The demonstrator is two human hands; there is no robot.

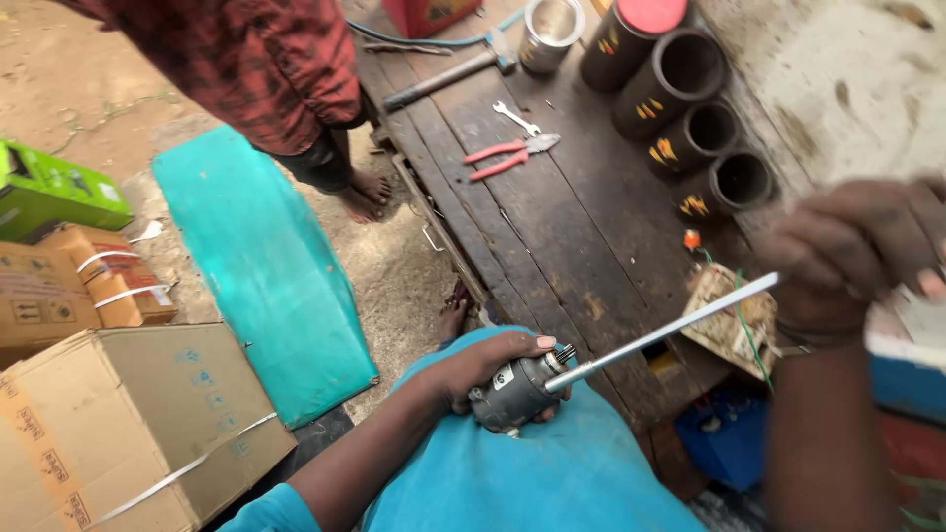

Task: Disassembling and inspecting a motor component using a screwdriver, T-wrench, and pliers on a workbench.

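My left hand (493,369) is clamped around the small grey metal motor (519,390) on my knee, heavy and hard I judge, while my right hand (852,251) pinches the far end of its long stiff rod (670,330).

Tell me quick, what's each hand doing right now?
Left hand: closed around a small grey motor on the lap.
Right hand: blurred, closed on the long metal rod.

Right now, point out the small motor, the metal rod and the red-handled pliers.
small motor (519,389), head view, on its grey body.
metal rod (660,334), head view, mid-shaft.
red-handled pliers (501,158), head view, on the red handles.
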